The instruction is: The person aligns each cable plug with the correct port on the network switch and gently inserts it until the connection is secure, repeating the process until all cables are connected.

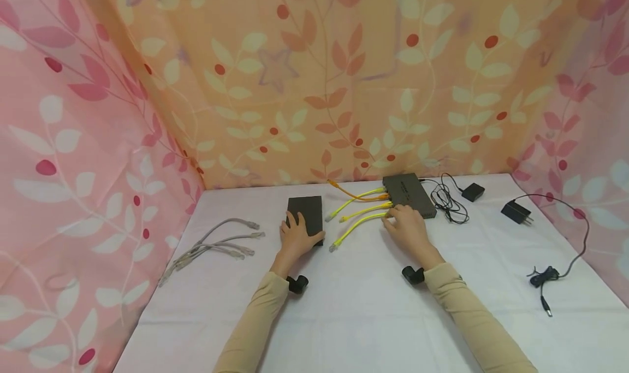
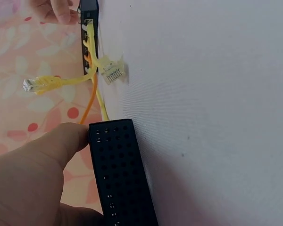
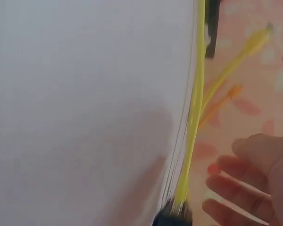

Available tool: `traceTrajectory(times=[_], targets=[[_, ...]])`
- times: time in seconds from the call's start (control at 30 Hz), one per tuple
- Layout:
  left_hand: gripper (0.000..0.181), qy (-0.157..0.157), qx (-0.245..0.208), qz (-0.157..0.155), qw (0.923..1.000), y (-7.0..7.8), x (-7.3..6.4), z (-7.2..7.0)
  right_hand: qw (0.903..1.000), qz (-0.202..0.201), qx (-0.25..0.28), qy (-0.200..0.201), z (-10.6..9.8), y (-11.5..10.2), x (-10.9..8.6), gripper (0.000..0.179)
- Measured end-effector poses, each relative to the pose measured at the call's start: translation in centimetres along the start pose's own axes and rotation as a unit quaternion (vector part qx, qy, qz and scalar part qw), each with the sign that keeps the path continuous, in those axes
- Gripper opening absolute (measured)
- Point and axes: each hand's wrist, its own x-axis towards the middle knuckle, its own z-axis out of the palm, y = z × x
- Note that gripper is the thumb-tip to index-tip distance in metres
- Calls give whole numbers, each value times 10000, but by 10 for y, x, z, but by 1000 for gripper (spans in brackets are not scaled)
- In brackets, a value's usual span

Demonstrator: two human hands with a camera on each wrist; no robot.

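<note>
My left hand [image 1: 295, 237] lies over a small black box [image 1: 310, 212] on the table and grips it, its thumb at the right edge. In the left wrist view, the box's perforated side [image 2: 118, 165] faces the camera, with the thumb [image 2: 70, 141] against its upper corner. My right hand [image 1: 408, 228] is by the near left corner of a dark network switch [image 1: 410, 193], fingers loosely bent. In the right wrist view those fingers [image 3: 236, 188] stand apart from the plugged-in yellow network cable [image 3: 195, 103]. Yellow cables and an orange cable [image 1: 361, 197] run left from the switch.
Several grey network cables [image 1: 216, 244] lie bundled at the left. A black power adapter [image 1: 473, 191] with a coiled cord [image 1: 444, 201] sits beside the switch. Another adapter [image 1: 516, 212] with its cord lies at the right. Patterned cloth [image 1: 314, 89] walls the back and sides.
</note>
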Motion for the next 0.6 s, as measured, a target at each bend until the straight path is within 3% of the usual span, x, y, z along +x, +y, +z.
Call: traceTrajectory(times=[0.17, 0.3, 0.43, 0.6], targets=[[99, -69, 60, 79, 9999, -1, -4, -2, 9950, -596, 601, -532, 8, -27, -4, 11], [98, -106, 79, 157, 9998, -2, -5, -2, 9810, -1203, 913, -1218, 18, -44, -6, 22], [98, -150, 153, 196, 9996, -3, -6, -1, 9664, -1776, 898, -1625, 28, -57, -5, 35], [97, -189, 179, 268, 9993, -6, -8, 0, 9622, -1960, 672, -1767, 37, -69, 3, 36]])
